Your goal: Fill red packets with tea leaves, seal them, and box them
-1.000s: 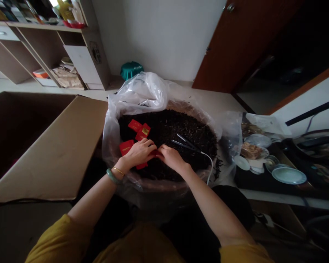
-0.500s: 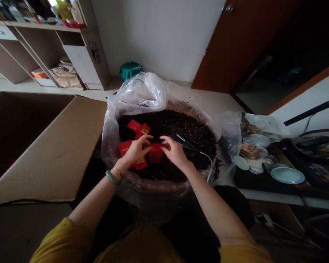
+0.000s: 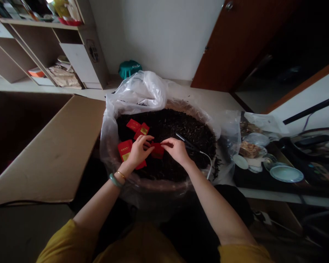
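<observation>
A small red packet is held between my two hands, over dark loose leaves that look like tea. My left hand pinches its left edge, thumb against the packet. My right hand has thumb and fingertips closed on its upper right corner. Beneath and left of my left hand lie several more red packets with gold print. Right of my right hand, a black flat iron with a white cord rests on the leaves, partly hidden by the hand. Clear plastic lines the round container.
An open cardboard box stands at the left. On the right, a dark table carries a pale oval dish, small bowls and a plastic bag. A green covered thing sits by the wall, near a brown door.
My hands moved apart from close together over the packet, uncovering it. Lately my right fingers have closed on its corner, and the packet has tilted and shifted slightly right.
</observation>
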